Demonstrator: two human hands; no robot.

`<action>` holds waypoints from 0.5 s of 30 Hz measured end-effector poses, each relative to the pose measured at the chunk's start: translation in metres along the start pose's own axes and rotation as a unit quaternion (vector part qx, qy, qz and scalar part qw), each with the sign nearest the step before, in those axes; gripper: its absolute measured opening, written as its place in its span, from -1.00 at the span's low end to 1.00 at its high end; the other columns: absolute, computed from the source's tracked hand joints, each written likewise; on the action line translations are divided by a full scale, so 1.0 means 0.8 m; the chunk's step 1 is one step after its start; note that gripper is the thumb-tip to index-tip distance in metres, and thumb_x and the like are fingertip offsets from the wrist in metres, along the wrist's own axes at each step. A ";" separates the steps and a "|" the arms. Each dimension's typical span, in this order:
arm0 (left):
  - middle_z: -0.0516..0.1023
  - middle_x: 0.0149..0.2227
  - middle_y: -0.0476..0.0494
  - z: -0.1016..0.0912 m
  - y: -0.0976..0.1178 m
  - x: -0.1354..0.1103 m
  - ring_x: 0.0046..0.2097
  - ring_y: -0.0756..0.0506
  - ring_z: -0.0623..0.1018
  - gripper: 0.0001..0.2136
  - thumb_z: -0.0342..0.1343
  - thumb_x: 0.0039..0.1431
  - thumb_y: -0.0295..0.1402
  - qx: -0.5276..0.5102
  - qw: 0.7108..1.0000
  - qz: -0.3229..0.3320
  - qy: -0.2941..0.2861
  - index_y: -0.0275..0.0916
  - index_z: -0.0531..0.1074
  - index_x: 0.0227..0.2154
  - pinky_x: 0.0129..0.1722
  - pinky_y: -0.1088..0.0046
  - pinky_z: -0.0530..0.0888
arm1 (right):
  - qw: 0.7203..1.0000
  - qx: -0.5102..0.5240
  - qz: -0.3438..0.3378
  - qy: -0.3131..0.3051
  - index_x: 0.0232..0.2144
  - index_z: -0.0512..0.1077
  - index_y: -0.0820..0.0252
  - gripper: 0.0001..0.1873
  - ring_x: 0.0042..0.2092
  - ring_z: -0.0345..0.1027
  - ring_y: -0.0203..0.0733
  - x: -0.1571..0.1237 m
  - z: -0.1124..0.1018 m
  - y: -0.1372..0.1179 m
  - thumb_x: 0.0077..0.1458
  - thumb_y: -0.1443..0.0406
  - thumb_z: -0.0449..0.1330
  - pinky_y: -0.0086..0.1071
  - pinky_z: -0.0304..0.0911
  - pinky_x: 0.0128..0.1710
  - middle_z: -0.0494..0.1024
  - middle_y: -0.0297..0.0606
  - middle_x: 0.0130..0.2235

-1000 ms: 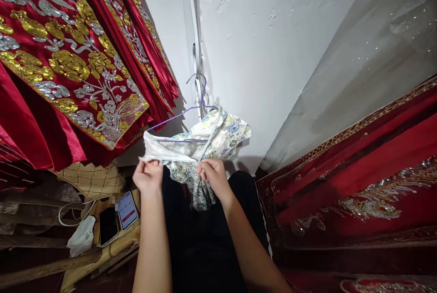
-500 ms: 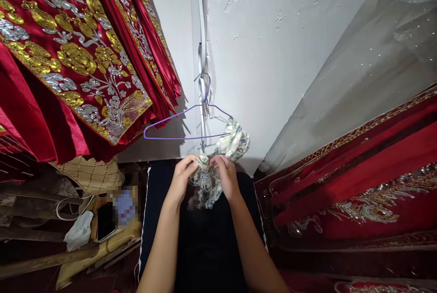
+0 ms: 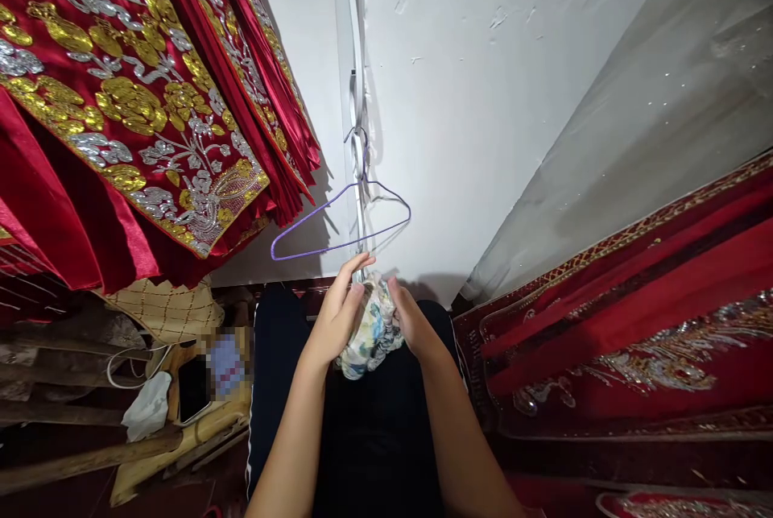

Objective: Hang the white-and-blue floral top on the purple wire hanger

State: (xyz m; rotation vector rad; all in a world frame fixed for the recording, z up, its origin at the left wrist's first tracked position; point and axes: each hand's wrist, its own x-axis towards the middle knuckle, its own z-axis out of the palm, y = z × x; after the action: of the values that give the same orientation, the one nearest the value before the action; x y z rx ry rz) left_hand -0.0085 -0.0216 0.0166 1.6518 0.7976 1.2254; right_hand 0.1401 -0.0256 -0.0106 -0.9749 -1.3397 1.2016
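A crumpled floral cloth (image 3: 369,337), white with blue, green and yellow print and gathered in places, is bunched between my two hands above my lap. My left hand (image 3: 338,312) lies along its left side, thumb on the cloth and fingers reaching up past the top. On the other side my right hand (image 3: 412,323) grips the cloth, with its thumb at the upper edge and the other fingers mostly hidden. Just beyond my fingertips a purple hanger (image 3: 314,250) hangs bare from a looped white strap (image 3: 356,99) against the wall.
Red garments with gold and silver sequins (image 3: 133,107) hang close on the left. Sheer glittery fabric (image 3: 652,115) and a red embroidered garment (image 3: 604,357) are on the right. Low left, a wooden stool (image 3: 138,470) holds a phone (image 3: 193,391) and crumpled white tissue (image 3: 148,405).
The cloth has come off the hanger's right end and is now gathered between my hands. The hanger has tilted and swung slightly. My left fingers have stretched upward.
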 end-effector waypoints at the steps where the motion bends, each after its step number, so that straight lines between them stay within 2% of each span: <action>1: 0.38 0.26 -0.18 -0.001 -0.002 0.001 0.30 -0.20 0.31 -0.57 -0.18 0.44 -0.13 0.005 1.000 0.001 -0.013 -0.08 0.29 0.26 0.32 0.22 0.15 | 1.000 0.006 0.000 -0.017 -0.27 0.53 0.13 -0.35 -0.19 0.46 0.00 -0.001 0.000 -0.006 0.20 -0.24 -0.05 -0.22 0.37 -0.20 0.56 -0.16 -0.34; 3: 0.47 0.17 -0.23 -0.004 -0.011 0.003 0.22 -0.24 0.40 -0.50 -0.28 0.44 -0.07 0.012 0.999 -0.007 -0.052 -0.17 0.40 0.17 0.26 0.20 0.23 | 0.996 0.034 0.006 -0.077 -0.28 0.52 0.15 -0.43 -0.23 0.45 -0.02 -0.006 -0.002 -0.016 0.12 -0.20 0.10 -0.24 0.36 -0.23 0.55 -0.18 -0.34; 5: 0.57 0.00 -0.27 -0.008 -0.023 0.003 0.09 -0.27 0.48 -0.43 -0.29 0.41 0.01 0.018 0.996 -0.024 -0.088 -0.26 0.51 0.01 0.14 0.22 0.35 | 0.991 0.027 0.013 -0.129 -0.24 0.51 0.16 -0.51 -0.25 0.44 -0.04 -0.013 -0.008 -0.024 -0.05 -0.08 0.33 -0.26 0.36 -0.25 0.56 -0.22 -0.32; 7: 0.60 -0.17 -0.25 -0.012 -0.034 0.001 -0.07 -0.26 0.52 -0.43 -0.22 0.37 0.06 0.037 0.991 -0.041 -0.123 -0.31 0.55 -0.15 -0.03 0.27 0.42 | 0.992 -0.008 0.025 -0.122 -0.25 0.52 0.17 -0.58 -0.26 0.44 -0.06 -0.020 -0.018 -0.028 -0.16 0.11 0.44 -0.28 0.36 -0.27 0.57 -0.24 -0.32; 9: 0.56 -0.31 -0.18 -0.019 -0.041 -0.004 -0.22 -0.19 0.50 -0.48 -0.09 0.32 0.07 0.085 0.984 -0.049 -0.150 -0.30 0.54 -0.31 -0.18 0.35 0.42 | 0.998 -0.049 0.005 -0.029 -0.37 0.53 0.19 -0.76 -0.32 0.44 -0.08 -0.023 -0.032 -0.033 -0.14 0.23 0.40 -0.28 0.35 -0.31 0.57 -0.25 -0.37; 11: 0.48 -0.45 -0.09 -0.029 -0.044 -0.008 -0.35 -0.11 0.43 -0.54 0.02 0.26 0.04 0.153 0.972 -0.058 -0.170 -0.28 0.49 -0.47 -0.30 0.42 0.36 | 0.990 -0.081 -0.061 0.099 -0.47 0.52 0.19 -0.89 -0.37 0.42 -0.11 -0.016 -0.051 -0.040 -0.12 0.28 0.35 -0.30 0.32 -0.37 0.55 -0.24 -0.42; 13: 0.40 -0.55 -0.04 -0.044 -0.042 -0.011 -0.44 -0.06 0.37 -0.55 0.07 0.23 0.02 0.211 0.960 -0.066 -0.174 -0.26 0.44 -0.57 -0.37 0.46 0.30 | 0.956 -0.091 -0.153 0.235 -0.45 0.52 0.18 -0.90 -0.37 0.40 -0.14 0.003 -0.071 -0.049 -0.13 0.32 0.32 -0.34 0.28 -0.39 0.54 -0.23 -0.39; 15: 0.39 -0.57 -0.04 -0.062 -0.037 -0.011 -0.46 -0.06 0.35 -0.59 0.08 0.21 -0.01 0.249 0.952 -0.072 -0.162 -0.25 0.44 -0.56 -0.40 0.47 0.27 | 0.912 -0.071 -0.217 0.339 -0.28 0.53 0.17 -0.75 -0.37 0.36 -0.19 0.034 -0.088 -0.057 -0.11 0.33 0.28 -0.36 0.26 -0.40 0.52 -0.23 -0.33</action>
State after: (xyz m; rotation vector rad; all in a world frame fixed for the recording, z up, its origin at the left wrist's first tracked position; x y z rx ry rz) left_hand -0.0581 -0.0042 -0.0086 2.0855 1.0502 0.6486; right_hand 0.2091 0.0030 0.0361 -1.0007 -1.0011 0.3651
